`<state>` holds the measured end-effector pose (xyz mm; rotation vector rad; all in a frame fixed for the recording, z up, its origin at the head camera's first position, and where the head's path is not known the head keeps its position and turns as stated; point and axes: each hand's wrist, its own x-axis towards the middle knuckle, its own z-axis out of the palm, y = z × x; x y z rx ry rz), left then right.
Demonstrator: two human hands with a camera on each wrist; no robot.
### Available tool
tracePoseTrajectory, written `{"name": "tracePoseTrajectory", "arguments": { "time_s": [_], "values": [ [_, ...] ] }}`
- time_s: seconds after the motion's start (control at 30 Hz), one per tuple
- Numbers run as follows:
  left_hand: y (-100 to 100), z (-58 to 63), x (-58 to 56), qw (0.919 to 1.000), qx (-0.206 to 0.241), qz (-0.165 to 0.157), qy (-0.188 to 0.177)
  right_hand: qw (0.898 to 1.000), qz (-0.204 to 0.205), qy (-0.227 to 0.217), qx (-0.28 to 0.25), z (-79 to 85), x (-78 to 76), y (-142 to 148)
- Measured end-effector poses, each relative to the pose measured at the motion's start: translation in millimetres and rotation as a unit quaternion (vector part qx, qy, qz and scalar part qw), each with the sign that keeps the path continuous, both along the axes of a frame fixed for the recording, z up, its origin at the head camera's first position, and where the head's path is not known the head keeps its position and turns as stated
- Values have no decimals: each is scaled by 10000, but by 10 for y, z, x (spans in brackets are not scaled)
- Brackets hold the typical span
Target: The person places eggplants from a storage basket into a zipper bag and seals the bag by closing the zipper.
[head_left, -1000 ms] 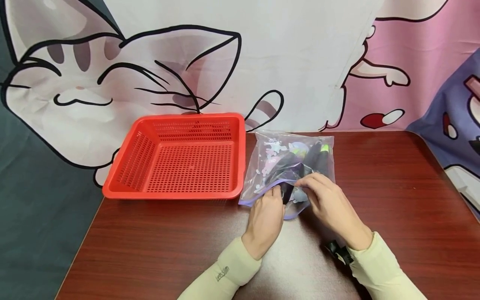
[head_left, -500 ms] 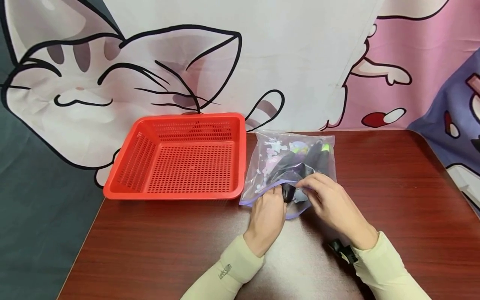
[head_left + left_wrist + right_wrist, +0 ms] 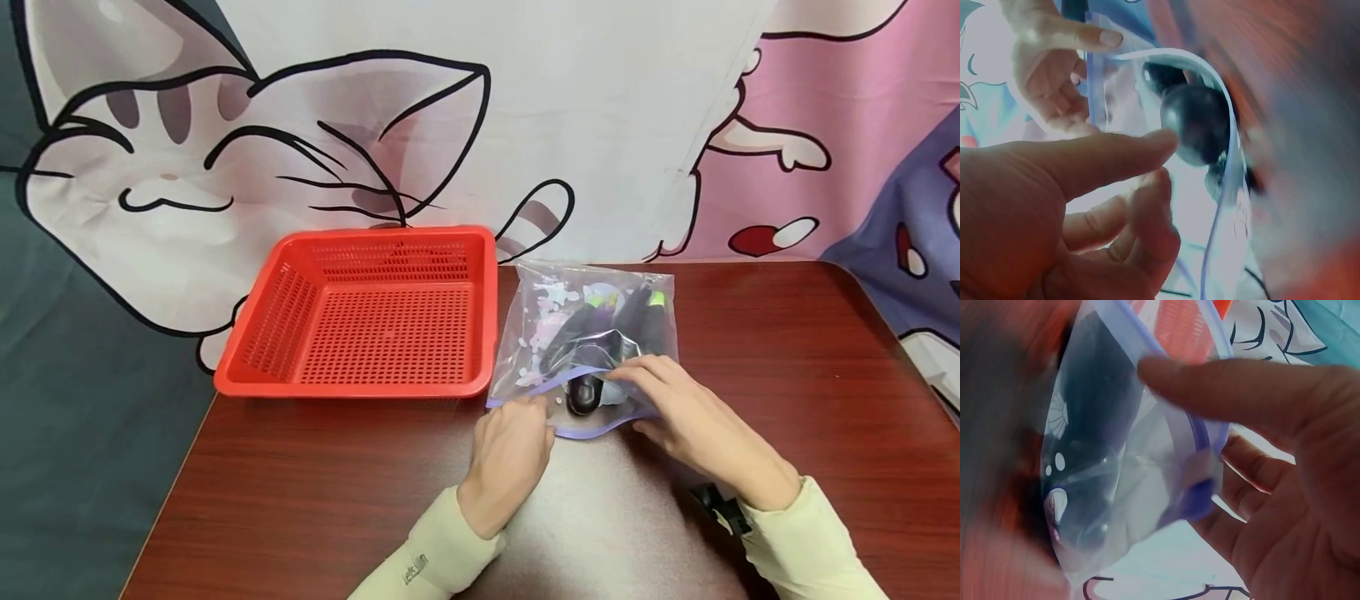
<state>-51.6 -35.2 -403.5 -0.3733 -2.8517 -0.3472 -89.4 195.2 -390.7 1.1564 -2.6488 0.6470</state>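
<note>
A clear zip bag with purple edging lies on the table, its mouth gaping toward me. Inside are several dark long things, some with yellow-green ends. One shiny black rounded end shows in the mouth; its kind is unclear. My right hand pinches the right side of the bag's rim, thumb on the zip strip and fingers behind. My left hand is at the left of the mouth. In the left wrist view, its thumb and loosely bent fingers hold nothing visible, close before the black end.
A red perforated basket stands left of the bag on the dark red wooden table. Behind the table hangs a curtain printed with cartoon animals. A black strap is at my right wrist.
My left hand has drawn back out of the bag, left and toward me. The mouth has widened, showing more of the black end. My right hand has shifted slightly right, still gripping the rim.
</note>
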Motion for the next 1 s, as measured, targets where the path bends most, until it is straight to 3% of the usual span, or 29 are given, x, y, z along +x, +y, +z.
{"name": "tracePoseTrajectory", "arguments": {
  "time_s": [0.17,0.37,0.6,1.0],
  "values": [
    [-106,-37,34,9992,170,219,295,9996,-225,81,-129,-14,19,60],
    [-192,-119,62,9958,-288,409,772,9975,-646,205,-193,-7,39,149],
    [-278,-102,65,9964,-382,508,553,9945,-784,637,-285,-9,46,273],
    [-375,82,112,9994,-183,271,94,9912,-774,950,-505,7,90,539]
  ]
}}
